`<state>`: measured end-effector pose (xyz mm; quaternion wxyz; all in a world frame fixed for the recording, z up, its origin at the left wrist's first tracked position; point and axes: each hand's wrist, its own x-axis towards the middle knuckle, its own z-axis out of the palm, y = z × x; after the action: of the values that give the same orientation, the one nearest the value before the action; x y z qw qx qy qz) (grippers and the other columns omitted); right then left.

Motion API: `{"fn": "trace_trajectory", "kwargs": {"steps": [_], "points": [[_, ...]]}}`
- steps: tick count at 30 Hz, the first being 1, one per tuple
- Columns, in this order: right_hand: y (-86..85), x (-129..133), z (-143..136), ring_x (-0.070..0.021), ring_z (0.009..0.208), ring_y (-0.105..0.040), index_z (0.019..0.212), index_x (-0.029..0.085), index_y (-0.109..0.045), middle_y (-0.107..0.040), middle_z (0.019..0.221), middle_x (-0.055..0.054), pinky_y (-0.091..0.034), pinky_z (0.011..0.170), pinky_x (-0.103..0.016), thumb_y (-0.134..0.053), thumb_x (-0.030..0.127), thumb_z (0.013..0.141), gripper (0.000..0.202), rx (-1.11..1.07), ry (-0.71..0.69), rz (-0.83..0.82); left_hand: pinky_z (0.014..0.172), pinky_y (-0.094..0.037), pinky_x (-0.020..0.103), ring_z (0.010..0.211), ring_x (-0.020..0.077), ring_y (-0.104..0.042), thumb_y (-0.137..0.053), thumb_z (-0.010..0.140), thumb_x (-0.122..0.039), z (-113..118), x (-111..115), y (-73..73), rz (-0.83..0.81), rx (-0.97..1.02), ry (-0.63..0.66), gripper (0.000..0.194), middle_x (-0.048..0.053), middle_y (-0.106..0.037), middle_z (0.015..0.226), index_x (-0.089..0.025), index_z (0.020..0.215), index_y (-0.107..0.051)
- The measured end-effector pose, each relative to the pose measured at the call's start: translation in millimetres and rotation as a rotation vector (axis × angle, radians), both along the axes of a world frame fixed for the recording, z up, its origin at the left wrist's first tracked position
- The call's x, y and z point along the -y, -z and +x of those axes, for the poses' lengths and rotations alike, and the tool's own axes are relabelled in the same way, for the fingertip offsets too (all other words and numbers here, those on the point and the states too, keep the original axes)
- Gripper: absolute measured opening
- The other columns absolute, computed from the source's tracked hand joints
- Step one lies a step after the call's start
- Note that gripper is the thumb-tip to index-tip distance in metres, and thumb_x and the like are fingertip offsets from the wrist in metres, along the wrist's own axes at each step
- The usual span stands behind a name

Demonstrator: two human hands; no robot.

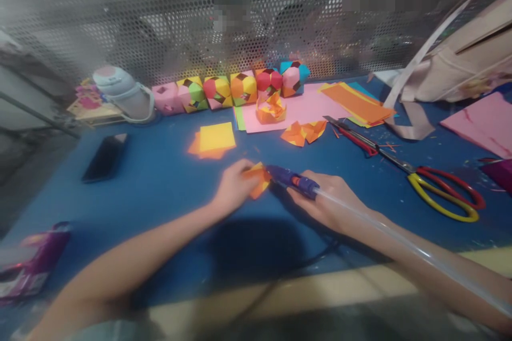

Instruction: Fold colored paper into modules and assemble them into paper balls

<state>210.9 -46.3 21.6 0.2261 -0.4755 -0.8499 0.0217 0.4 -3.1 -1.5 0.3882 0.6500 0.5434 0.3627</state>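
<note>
Between the fingers of my left hand [234, 186] is a small folded piece of orange and yellow paper [260, 181]. My right hand [330, 197] grips a dark blue glue gun [292, 178], its tip at the paper's upper right edge; whether they touch I cannot tell. A long clear glue stick [372, 216] runs from the gun's back over my right forearm. Beyond my hands lie a stack of yellow and orange paper squares [217, 137], some folded orange pieces [304, 132] and an orange folded paper ring [271, 109].
A row of colourful paper cubes [230, 88] lines the back, beside a bottle [124, 93]. Scissors [444, 192] and red-handled scissors [356, 138] lie right, near paper strips [356, 101] and a bag [468, 58]. A phone [105, 158] and purple package [36, 261] are left.
</note>
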Motion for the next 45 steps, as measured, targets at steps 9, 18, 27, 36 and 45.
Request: {"fn": "trace_trajectory", "kwargs": {"steps": [9,18,27,36,45], "points": [[-0.3,0,-1,-0.0177,0.054,-0.061,0.076,0.017,-0.057,-0.064,0.063,-0.006,-0.038,0.053,-0.026,-0.047,0.031,0.089,0.022,-0.03,-0.001,0.004,0.062,-0.042,0.021,0.064,0.0109,-0.052,-0.053,0.065,-0.014,-1,-1,0.3,0.024,-0.002,0.015,0.008,-0.005,-0.059,0.068,-0.017,0.07,-0.058],[1.0,0,-7,-0.0166,0.053,-0.06,0.075,0.017,-0.057,-0.062,0.061,-0.003,-0.037,0.052,-0.025,-0.044,0.031,0.09,0.024,-0.027,-0.051,0.082,0.068,-0.044,0.023,0.07,0.013,-0.056,-0.06,0.07,-0.025,1,0,0.0,0.064,-0.049,0.012,0.008,-0.003,-0.062,0.072,-0.017,0.071,-0.058],[-4.1,2,0,-0.0201,0.058,-0.063,0.077,0.017,-0.059,-0.065,0.066,-0.007,-0.041,0.054,-0.027,-0.047,0.031,0.088,0.022,-0.071,0.001,-0.041,0.063,-0.044,0.021,0.067,0.0116,-0.055,-0.053,0.065,-0.015,-3,0,3.7,0.011,-0.004,0.018,0.011,-0.004,-0.062,0.071,-0.017,0.073,-0.06],[-18.1,-7,2,-0.0232,0.074,-0.067,0.085,0.022,-0.07,-0.07,0.072,-0.003,-0.052,0.068,-0.032,-0.046,0.04,0.088,0.031,-0.424,0.109,-0.359,0.058,-0.045,0.022,0.063,0.0119,-0.056,-0.061,0.061,-0.02,-4,-5,2.7,-0.143,0.269,-0.102,0.014,-0.003,-0.061,0.071,-0.016,0.075,-0.061],[6.9,-27,8,-0.0301,0.104,-0.065,0.111,0.017,-0.067,-0.071,0.107,-0.012,-0.05,0.083,-0.038,-0.047,0.039,0.091,0.036,-0.185,0.326,-0.381,0.055,-0.044,0.02,0.056,0.0095,-0.056,-0.07,0.057,-0.02,-1,-3,1.9,-0.277,0.504,-0.167,0.019,-0.004,-0.06,0.064,-0.016,0.071,-0.058]]}}
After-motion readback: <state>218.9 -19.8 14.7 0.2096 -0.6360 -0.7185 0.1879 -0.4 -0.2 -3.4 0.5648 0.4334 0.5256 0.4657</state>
